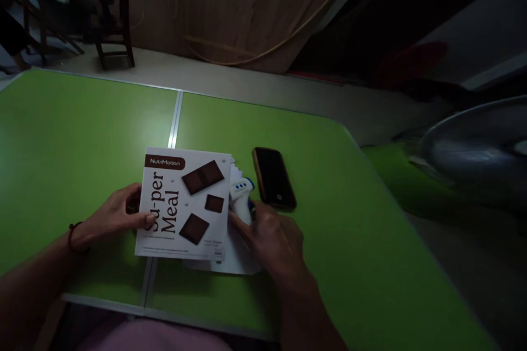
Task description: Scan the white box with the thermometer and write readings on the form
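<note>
My left hand [130, 211] grips the left edge of a white box [164, 247] printed "NutriMotion Su-per Meal", thumb on its front and fingers behind. Brown chocolate-like squares are pictured on that face. In my right hand [275, 238] is a white and blue infrared thermometer [241, 197], its handle in my fingers and its head by the box's right side. The box hides part of the thermometer. White card or paper [242, 258] shows beneath the box and my right hand; whether it belongs to the box I cannot tell. A smartphone [275, 178] in a brown case lies just beyond my right hand.
The green folding table [102, 120] has a metal seam [176, 118] running across it. Past its far edge stand a dark wooden chair [113, 22] and wooden panels [247, 5]. A large rounded shiny object [481, 142] is at the right, beside the table.
</note>
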`<action>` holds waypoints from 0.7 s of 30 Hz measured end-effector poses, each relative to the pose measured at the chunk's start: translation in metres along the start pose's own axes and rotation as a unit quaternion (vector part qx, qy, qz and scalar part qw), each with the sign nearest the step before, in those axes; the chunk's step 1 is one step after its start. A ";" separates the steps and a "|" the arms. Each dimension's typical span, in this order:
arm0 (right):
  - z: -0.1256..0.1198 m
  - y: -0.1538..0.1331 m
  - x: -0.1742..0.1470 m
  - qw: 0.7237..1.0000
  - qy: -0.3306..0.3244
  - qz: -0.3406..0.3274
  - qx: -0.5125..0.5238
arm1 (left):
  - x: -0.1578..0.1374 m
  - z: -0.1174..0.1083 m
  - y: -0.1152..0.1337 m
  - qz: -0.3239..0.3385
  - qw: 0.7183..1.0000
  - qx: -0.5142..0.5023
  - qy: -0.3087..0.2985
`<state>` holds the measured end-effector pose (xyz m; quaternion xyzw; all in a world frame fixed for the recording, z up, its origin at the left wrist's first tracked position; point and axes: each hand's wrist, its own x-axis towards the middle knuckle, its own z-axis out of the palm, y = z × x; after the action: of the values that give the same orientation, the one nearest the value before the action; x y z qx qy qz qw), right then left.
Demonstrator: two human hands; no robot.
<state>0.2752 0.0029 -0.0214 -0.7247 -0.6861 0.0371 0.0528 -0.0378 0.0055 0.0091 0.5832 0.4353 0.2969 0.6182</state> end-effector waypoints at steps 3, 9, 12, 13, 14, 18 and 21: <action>0.005 0.005 -0.001 0.997 0.078 -0.022 -0.013 | -0.002 -0.006 0.002 0.007 0.998 0.018 0.058; 0.005 -0.001 -0.004 0.941 0.256 -0.158 0.155 | -0.004 -0.022 0.005 0.063 0.966 0.061 0.242; 0.007 -0.010 -0.009 0.922 0.227 -0.216 0.229 | -0.002 -0.028 -0.001 0.098 0.938 0.089 0.320; 0.008 -0.012 -0.011 0.922 0.213 -0.230 0.228 | -0.001 -0.030 -0.004 0.102 0.930 0.098 0.338; 0.010 -0.014 -0.013 0.924 0.202 -0.241 0.218 | 0.000 -0.032 -0.006 0.104 0.924 0.104 0.353; 0.021 -0.017 -0.019 0.942 0.163 -0.254 0.144 | 0.006 -0.036 -0.013 0.113 0.918 0.088 0.369; 0.029 -0.017 -0.021 0.951 0.138 -0.248 0.121 | 0.010 -0.034 -0.014 0.124 0.923 0.076 0.355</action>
<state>0.2532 -0.0165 -0.0479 -0.5181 -0.8204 0.0051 0.2420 -0.0655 0.0279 -0.0050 0.5342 0.5715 0.5251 0.3351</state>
